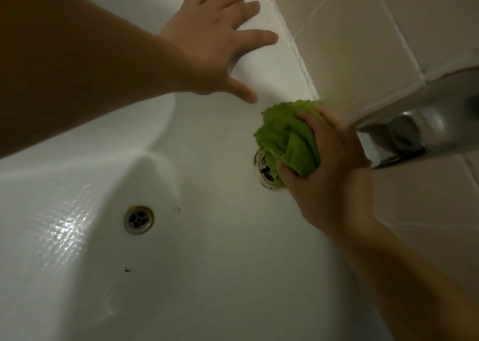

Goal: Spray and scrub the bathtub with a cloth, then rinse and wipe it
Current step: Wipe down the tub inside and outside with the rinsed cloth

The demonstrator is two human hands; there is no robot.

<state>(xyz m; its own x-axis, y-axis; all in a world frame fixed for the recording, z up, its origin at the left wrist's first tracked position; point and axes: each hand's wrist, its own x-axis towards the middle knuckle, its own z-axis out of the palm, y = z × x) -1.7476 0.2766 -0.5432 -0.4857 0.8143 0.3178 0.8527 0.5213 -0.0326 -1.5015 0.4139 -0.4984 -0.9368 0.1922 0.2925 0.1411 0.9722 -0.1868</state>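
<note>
I look down into a white bathtub (pixel 207 263). My right hand (pixel 334 169) grips a bunched green cloth (pixel 287 138) against the tub's end wall, right over the round overflow fitting (pixel 263 169), which the cloth partly hides. My left hand (pixel 217 42) lies flat with spread fingers on the tub's white rim (pixel 274 65) beside the tiled wall.
A metal drain (pixel 138 219) sits in the wet tub floor at lower left, with a small dark speck (pixel 127 269) below it. A chrome tap spout (pixel 414 128) juts in from the right just above my right hand. Beige wall tiles (pixel 363 29) rise behind the rim.
</note>
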